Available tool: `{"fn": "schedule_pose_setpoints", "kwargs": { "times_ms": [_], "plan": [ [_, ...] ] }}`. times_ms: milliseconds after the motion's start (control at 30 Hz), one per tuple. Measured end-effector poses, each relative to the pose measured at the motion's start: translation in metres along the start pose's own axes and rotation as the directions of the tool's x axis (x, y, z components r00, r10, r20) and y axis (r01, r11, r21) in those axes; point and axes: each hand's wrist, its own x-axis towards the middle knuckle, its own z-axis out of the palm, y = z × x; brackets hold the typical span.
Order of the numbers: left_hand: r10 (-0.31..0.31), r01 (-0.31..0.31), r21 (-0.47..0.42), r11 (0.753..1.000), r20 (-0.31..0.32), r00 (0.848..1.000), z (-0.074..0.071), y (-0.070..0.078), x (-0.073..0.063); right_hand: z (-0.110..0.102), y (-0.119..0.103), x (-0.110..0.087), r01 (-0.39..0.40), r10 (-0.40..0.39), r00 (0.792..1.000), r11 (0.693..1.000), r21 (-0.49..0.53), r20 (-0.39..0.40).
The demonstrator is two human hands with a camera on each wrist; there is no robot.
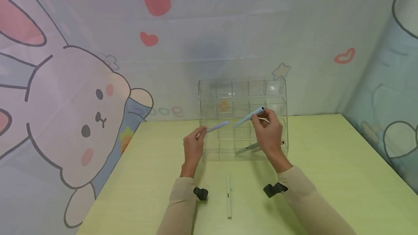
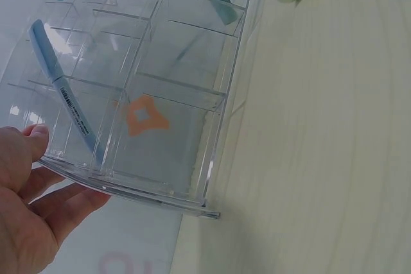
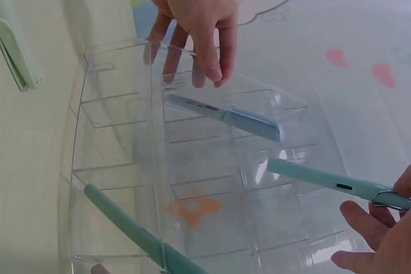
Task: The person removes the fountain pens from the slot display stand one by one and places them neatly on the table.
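A clear tiered rack (image 1: 241, 133) with small compartments stands at the table's back. My left hand (image 1: 193, 146) grips the rack's left side wall, thumb on one side and fingers on the other in the left wrist view. Close to its fingertips, a lavender-blue pen (image 2: 58, 81) leans inside a compartment. My right hand (image 1: 269, 130) pinches a light blue-green pen (image 3: 327, 179) near one end; the pen slants down toward the rack's middle, overlapping it in the head view. A darker green pen (image 3: 135, 229) lies in the bottom tier below that hand.
On the table in front of the rack lies a pale green pen (image 1: 229, 198). Another pen's dark end (image 1: 282, 142) shows at the bottom tier's right. Behind the table hangs a cloth (image 1: 183, 75) printed with a rabbit and hearts.
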Motion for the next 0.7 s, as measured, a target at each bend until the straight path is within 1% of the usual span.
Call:
{"fn": "schedule_pose_setpoints", "kwargs": {
  "times_ms": [100,267,467,533,700],
  "plan": [
    [0.001,-0.001,-0.005,1.000,0.003,1.000,-0.001,0.001,0.000,-0.002,-0.003,-0.004,0.021,-0.021,1.000,0.999,0.032,-0.006],
    [-0.007,0.007,-0.011,1.000,0.006,1.000,-0.001,0.002,-0.001,-0.007,-0.009,-0.007,0.055,-0.054,0.998,0.998,0.032,-0.014],
    [-0.014,0.014,-0.002,1.000,0.005,1.000,-0.002,0.002,0.001,-0.013,-0.013,-0.013,0.080,-0.080,0.997,0.994,0.069,0.007],
    [-0.014,0.014,-0.001,1.000,0.004,1.000,-0.003,0.003,0.001,-0.015,-0.016,-0.015,0.078,-0.079,0.997,0.993,0.084,0.014],
    [-0.006,0.006,0.003,1.000,-0.005,1.000,-0.004,0.004,0.001,-0.018,-0.023,-0.021,0.028,-0.032,0.999,0.992,0.121,0.026]
  ]
}}
